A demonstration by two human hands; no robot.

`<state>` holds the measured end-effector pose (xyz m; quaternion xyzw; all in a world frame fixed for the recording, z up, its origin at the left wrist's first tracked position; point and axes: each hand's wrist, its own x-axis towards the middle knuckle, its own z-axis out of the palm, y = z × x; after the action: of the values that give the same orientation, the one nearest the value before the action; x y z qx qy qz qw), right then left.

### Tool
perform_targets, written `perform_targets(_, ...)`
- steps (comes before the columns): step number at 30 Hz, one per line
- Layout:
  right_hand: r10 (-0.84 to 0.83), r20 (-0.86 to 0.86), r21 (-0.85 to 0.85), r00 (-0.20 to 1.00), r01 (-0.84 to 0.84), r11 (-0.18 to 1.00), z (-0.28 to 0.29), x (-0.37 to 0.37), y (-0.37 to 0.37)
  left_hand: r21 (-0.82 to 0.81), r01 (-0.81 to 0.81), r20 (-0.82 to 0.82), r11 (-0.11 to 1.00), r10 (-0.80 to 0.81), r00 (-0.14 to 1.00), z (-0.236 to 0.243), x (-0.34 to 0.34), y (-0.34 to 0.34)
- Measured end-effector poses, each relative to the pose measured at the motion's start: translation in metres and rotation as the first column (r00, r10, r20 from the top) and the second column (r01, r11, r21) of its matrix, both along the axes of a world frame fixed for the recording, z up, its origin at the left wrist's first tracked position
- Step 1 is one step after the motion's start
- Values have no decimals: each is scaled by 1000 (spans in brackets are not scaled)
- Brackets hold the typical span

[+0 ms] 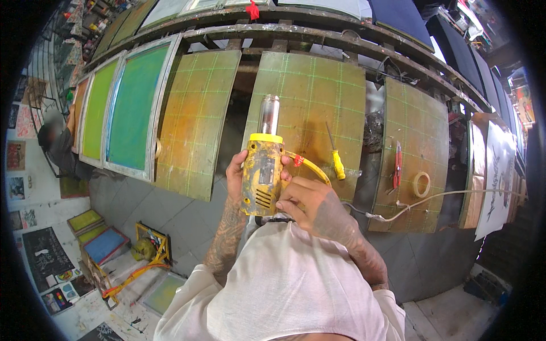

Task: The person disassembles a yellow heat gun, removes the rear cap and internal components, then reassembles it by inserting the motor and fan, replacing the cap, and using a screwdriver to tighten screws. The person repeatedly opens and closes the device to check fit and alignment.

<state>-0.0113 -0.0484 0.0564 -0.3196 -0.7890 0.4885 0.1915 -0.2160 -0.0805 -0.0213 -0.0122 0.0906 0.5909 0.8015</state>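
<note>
My left hand (235, 170) grips a worn yellow heat gun (259, 165) with a metal nozzle (269, 113) pointing away from me. My right hand (310, 204) is closed at the gun’s lower right side, fingertips against it; whatever they pinch is too small to make out. A yellow cable or strap (315, 170) with red tape arches from the gun’s right side. Right of the gun, a yellow-handled screwdriver (338, 165) lies on a gridded board (310, 79). On the board further right are red-handled pliers (397, 173) and a tape roll (422, 191).
Framed screens (133, 108) in green and teal stand left, beside a person (54, 142) in dark clothing. Dark rails (296, 31) run behind the boards. A white cord (466, 194) crosses at right. A yellow metal stand (162, 261) and small screens (105, 244) sit on the floor lower left.
</note>
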Motion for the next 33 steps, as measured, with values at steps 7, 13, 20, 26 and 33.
perform_targets(7, -85, -192, 216, 978, 127, 968, -21, 2, -13, 15, -2, -39, 1000, 3, 999, 6, -4, 1)
perform_targets(13, -93, -157, 657, 983, 175, 734, -23, 11, -38, 40, -11, 27, 999, 9, 1000, -3, 1, 1)
perform_targets(20, -137, -144, 710, 980, 199, 675, -8, 12, -45, 15, 7, 100, 1000, -9, 995, 10, 7, 2)
perform_targets(26, -125, -121, 767, 985, 172, 618, -7, 15, -43, 45, 12, 176, 999, -19, 984, 3, 4, 3)
perform_targets(33, -171, -171, 714, 970, 242, 657, -6, 16, -43, 30, 65, 172, 997, -69, 983, 4, 0, 11)
